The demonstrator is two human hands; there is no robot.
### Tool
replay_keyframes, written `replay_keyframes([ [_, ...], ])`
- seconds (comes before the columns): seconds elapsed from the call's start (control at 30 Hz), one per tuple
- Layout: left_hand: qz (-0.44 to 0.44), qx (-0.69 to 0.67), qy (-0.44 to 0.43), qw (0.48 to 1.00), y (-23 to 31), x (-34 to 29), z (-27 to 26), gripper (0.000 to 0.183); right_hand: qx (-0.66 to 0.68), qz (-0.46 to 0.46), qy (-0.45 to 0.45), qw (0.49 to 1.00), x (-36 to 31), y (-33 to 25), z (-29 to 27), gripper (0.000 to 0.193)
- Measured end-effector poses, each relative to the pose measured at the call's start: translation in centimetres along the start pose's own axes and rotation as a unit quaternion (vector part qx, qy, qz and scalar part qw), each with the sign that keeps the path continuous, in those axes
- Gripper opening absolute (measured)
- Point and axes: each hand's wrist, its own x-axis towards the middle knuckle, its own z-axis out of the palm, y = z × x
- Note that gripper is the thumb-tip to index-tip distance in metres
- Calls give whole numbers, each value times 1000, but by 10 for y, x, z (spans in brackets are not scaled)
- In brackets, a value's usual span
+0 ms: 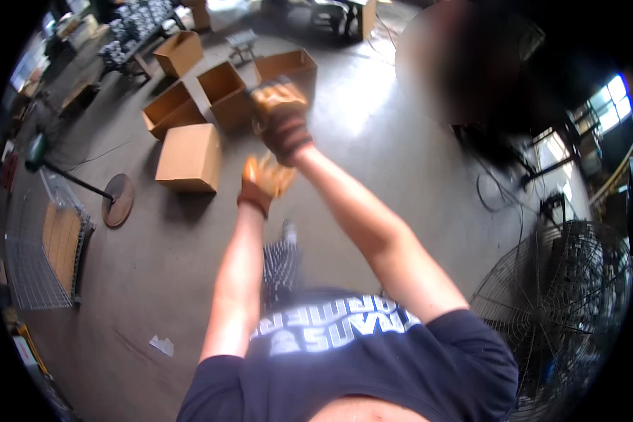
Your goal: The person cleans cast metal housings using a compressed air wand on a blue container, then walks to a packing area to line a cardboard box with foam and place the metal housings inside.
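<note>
Both of my arms reach forward over the concrete floor, in work gloves with tan palms and brown cuffs. My left hand (pixel 264 179) is in the air with its fingers spread, and nothing shows in it. Farther out, my right hand (pixel 281 105) is raised and blurred by motion, so how its fingers are held is unclear. Behind it stands an open cardboard box (pixel 304 63), partly covered by the glove. Left of my hands is a cardboard box with a plain face up (pixel 188 153). Open-topped boxes (pixel 221 88) stand just beyond it.
A pole stand with a round base (pixel 118 200) leans at the left, beside a wire mesh cart (pixel 39 253). A large caged fan (pixel 541 309) stands close on my right. Cables (pixel 496 193) lie near dark equipment. A paper scrap (pixel 162 344) is on the floor.
</note>
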Motion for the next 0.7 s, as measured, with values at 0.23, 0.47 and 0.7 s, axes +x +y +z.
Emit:
replay_keyframes([
  [0.23,131,151,-182,963,82,76,218,37,-349,15,-656,669,-32,230,80,15],
  [0.47,480,417,-433,639,14,205,365,33,-180,251,-450,838,-80,449,92,20],
  [0.7,135,829,-10,543,134,454,181,39,-163,363,-548,736,-13,568,99,23],
])
